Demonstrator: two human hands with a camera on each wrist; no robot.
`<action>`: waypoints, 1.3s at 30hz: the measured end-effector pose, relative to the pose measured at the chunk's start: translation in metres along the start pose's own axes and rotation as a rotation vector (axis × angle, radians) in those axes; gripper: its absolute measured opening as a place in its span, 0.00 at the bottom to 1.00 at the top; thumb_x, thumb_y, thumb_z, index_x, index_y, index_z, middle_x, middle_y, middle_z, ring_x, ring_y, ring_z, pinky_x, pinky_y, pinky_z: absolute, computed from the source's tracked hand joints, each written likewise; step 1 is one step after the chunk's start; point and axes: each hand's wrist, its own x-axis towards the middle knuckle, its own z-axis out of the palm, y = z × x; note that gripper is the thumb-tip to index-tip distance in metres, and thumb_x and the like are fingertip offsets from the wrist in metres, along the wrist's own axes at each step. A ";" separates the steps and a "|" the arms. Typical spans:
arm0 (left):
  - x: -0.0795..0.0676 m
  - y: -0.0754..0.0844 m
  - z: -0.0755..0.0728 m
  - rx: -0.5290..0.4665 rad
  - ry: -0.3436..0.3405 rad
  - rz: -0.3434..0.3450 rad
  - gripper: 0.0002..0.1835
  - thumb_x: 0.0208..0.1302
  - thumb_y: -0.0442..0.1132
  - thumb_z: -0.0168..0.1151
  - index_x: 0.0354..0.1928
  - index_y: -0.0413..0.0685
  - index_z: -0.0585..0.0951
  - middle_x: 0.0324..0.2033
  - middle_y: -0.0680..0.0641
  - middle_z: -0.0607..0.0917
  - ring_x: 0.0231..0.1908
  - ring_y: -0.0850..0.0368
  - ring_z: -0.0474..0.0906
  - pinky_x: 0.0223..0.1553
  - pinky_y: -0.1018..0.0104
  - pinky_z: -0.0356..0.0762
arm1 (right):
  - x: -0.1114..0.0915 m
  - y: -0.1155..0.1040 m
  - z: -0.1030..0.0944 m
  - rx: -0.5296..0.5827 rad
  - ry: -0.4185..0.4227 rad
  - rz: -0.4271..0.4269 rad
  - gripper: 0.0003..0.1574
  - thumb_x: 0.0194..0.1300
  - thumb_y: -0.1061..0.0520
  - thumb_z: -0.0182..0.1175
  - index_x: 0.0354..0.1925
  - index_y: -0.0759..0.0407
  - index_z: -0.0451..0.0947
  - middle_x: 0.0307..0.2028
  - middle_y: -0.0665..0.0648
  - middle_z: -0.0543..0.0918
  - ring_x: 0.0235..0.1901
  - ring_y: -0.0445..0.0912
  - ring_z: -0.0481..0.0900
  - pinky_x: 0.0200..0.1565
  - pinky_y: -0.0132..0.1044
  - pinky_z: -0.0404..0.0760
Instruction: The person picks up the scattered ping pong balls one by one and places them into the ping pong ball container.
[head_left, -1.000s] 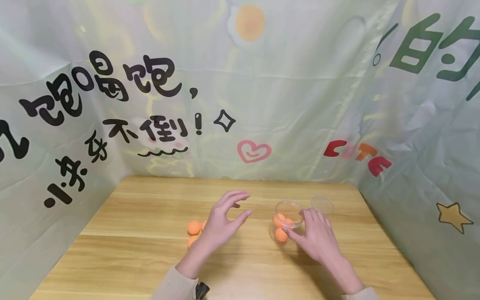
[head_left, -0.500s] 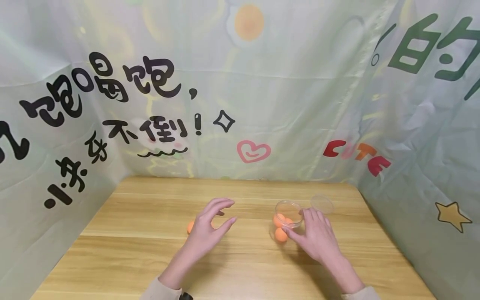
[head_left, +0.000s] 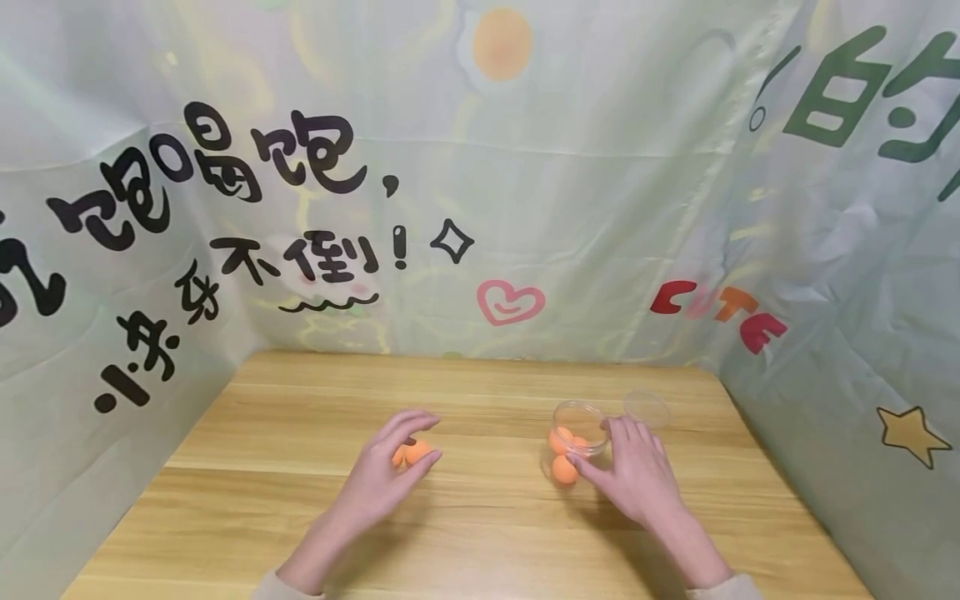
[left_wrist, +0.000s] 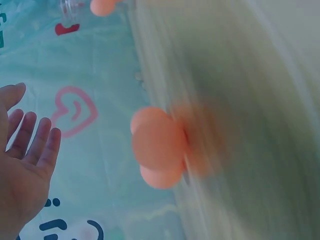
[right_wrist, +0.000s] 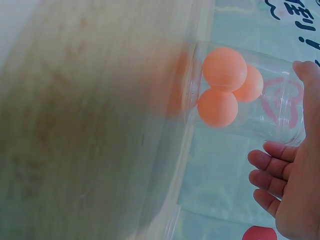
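Note:
My left hand [head_left: 375, 471] hovers beside several orange ping-pong balls [head_left: 417, 452] on the table, its thumb and fingers apart in a loose curve with nothing between them. Part of this group is hidden behind the hand in the head view; the left wrist view shows the balls [left_wrist: 159, 145] bunched together, apart from the fingers. Over on the right, my right hand [head_left: 643, 477] holds a clear plastic jar [right_wrist: 275, 112] near its rim, thumb on one side and fingers on the other. The jar stands upright and uncovered, with orange balls [right_wrist: 224, 70] at its bottom.
A clear round lid [head_left: 647, 408] lies behind the right hand. The wooden table [head_left: 487, 533] is bounded at the back and both sides by a printed fabric curtain [head_left: 600, 208].
My left hand has moved left and slightly down from mid-table to the loose balls, covering some and uncovering others. The right hand and the jar have stayed in place.

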 end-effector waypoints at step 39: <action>-0.045 -0.049 -0.041 0.187 -0.261 -0.020 0.24 0.59 0.31 0.77 0.57 0.45 0.83 0.56 0.53 0.84 0.55 0.52 0.83 0.57 0.53 0.85 | 0.000 -0.001 -0.003 -0.007 -0.003 -0.014 0.48 0.63 0.25 0.65 0.55 0.66 0.76 0.47 0.61 0.79 0.54 0.63 0.75 0.56 0.65 0.74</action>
